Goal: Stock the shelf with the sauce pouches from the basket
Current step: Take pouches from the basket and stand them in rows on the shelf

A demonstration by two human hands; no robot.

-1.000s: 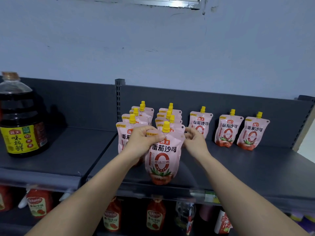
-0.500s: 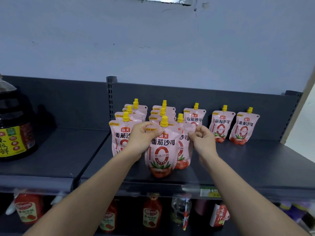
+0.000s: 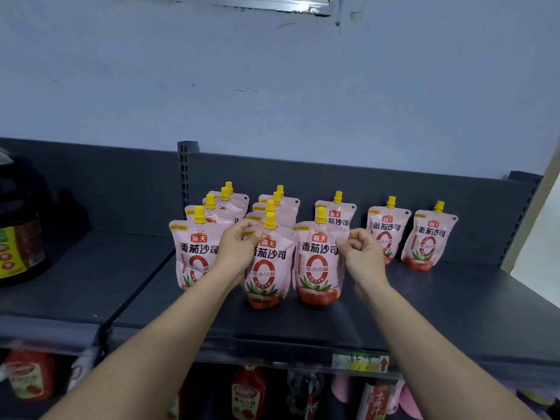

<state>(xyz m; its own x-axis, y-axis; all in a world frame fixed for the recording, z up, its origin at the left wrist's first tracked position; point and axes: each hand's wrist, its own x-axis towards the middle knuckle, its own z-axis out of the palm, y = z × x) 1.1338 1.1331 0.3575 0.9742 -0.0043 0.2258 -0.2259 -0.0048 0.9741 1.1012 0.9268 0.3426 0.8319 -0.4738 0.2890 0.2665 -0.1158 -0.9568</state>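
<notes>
Several pink sauce pouches with yellow caps stand upright in rows on the dark grey shelf point(image 3: 424, 304). My left hand point(image 3: 238, 248) grips the upper left edge of the front middle pouch point(image 3: 266, 277). My right hand point(image 3: 362, 253) pinches the right edge of the pouch beside it point(image 3: 316, 262), which stands in front of a third row. A further pouch point(image 3: 194, 256) stands at the front left. Two single pouches point(image 3: 386, 228) point(image 3: 428, 241) stand against the back panel on the right. The basket is out of view.
A large dark oil bottle with a yellow label point(image 3: 18, 237) stands on the left shelf section. A perforated upright post point(image 3: 185, 174) divides the back panels. Red sauce bottles point(image 3: 248, 392) hang or stand on the level below. A price tag point(image 3: 360, 362) sits on the shelf lip.
My right hand has brought a pouch forward and set it upright to the right of the front middle pouch. My left hand has stayed on the middle pouch. The camera shifted slightly right.
</notes>
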